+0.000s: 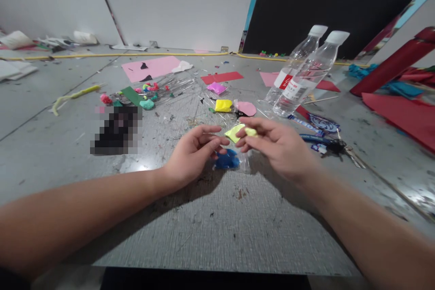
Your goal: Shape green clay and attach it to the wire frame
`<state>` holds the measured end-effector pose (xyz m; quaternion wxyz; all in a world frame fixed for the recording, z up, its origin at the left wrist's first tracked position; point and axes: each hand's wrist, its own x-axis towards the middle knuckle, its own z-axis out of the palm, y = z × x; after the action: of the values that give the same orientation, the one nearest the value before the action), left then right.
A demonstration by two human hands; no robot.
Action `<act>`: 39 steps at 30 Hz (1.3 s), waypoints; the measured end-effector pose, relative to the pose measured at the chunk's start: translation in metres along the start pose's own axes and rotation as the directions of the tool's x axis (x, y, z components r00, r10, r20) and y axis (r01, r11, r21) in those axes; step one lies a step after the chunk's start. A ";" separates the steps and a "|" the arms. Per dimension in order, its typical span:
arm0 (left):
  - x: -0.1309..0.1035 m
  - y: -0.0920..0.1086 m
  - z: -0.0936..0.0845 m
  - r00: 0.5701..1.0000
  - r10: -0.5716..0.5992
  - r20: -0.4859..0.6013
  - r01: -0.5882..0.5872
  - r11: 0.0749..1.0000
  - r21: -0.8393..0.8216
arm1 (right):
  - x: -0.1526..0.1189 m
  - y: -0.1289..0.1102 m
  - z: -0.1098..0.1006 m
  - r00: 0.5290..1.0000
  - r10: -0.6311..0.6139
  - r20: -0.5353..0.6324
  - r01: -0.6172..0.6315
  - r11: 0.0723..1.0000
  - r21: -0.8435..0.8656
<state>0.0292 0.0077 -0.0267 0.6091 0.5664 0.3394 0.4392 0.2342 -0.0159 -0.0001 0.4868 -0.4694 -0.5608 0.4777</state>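
Between the thumb and fingers of my right hand (280, 147) is a small lump of pale yellow modelling clay (250, 132). My left hand (192, 152) is just to its left, fingers loosely bent and apart, with nothing visible in them. A pale yellow clay packet (233, 134) lies behind my fingertips, partly hidden by the right hand. Under both hands, a clear packet of blue clay (227, 160) rests on the grey table (217, 222). Farther back are a yellow clay packet (223, 106), a purple packet (216, 88) and a flat pink round piece (246, 108).
Two clear water bottles (294, 93) stand at right, behind keys on a dark strap (335, 146). A red cylinder (394, 63) leans at far right near red sheets (401, 115). At left lie a blurred-out dark object (117, 131), a twisted yellow-green strip (76, 95) and clay bits (147, 104).
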 end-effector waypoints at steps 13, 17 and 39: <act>-0.009 0.007 -0.002 0.958 0.286 0.009 -0.271 0.897 0.348 | -0.011 0.009 0.018 0.980 0.092 0.176 -0.112 0.988 0.108; -0.012 0.009 -0.003 0.908 0.400 0.126 -0.406 0.763 0.503 | -0.010 0.009 0.016 0.965 0.110 0.239 -0.127 0.990 0.055; -0.008 0.009 0.001 0.995 0.062 0.083 -0.079 0.971 0.224 | -0.014 0.010 0.016 0.975 -0.013 0.222 0.021 0.999 -0.034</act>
<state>0.0256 0.0000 -0.0187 0.5368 0.6602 0.3440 0.3971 0.2197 -0.0304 -0.0127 0.4168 -0.4172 -0.6240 0.5127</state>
